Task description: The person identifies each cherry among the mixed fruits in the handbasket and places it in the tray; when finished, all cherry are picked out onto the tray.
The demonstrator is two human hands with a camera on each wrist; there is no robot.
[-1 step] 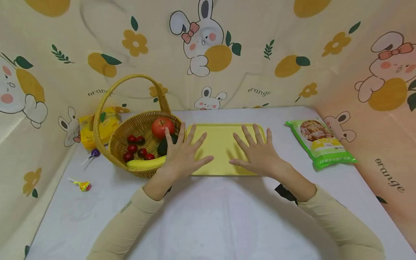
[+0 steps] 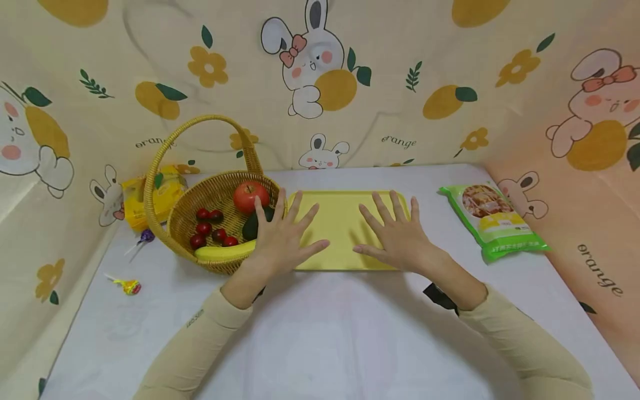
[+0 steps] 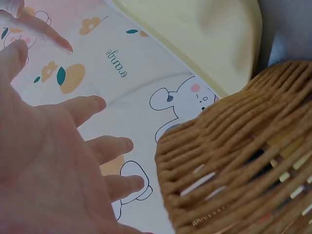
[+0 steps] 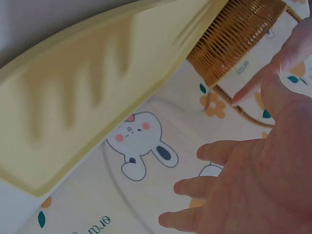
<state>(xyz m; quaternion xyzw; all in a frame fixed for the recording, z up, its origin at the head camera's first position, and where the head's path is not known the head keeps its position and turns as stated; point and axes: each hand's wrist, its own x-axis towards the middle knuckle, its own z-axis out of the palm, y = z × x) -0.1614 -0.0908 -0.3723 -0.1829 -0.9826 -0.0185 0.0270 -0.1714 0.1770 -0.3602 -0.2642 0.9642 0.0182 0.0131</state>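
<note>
With fingers straight and spread, my left hand [image 2: 280, 239] hovers at the right side of a wicker basket [image 2: 172, 222], partly covering it in the head view. Inside the basket lie a red apple [image 2: 250, 195], a dark green avocado [image 2: 251, 226], a banana [image 2: 220, 253] and several dark red cherries [image 2: 203, 228]. My right hand [image 2: 402, 239], also spread wide and holding nothing, is over the right part of a yellow tray [image 2: 345, 258]. Finger shadows fall on the tray [image 4: 78, 97] in the right wrist view. The woven basket side [image 3: 229, 161] shows close to the left hand.
A green and white food packet [image 2: 492, 219] lies at the right. Behind the basket's left side stands a yellow package [image 2: 150, 197]. A purple lollipop [image 2: 146, 236] and a yellow lollipop [image 2: 131, 286] lie at the left. Printed cloth [image 2: 390, 33] walls the white table [image 2: 320, 344].
</note>
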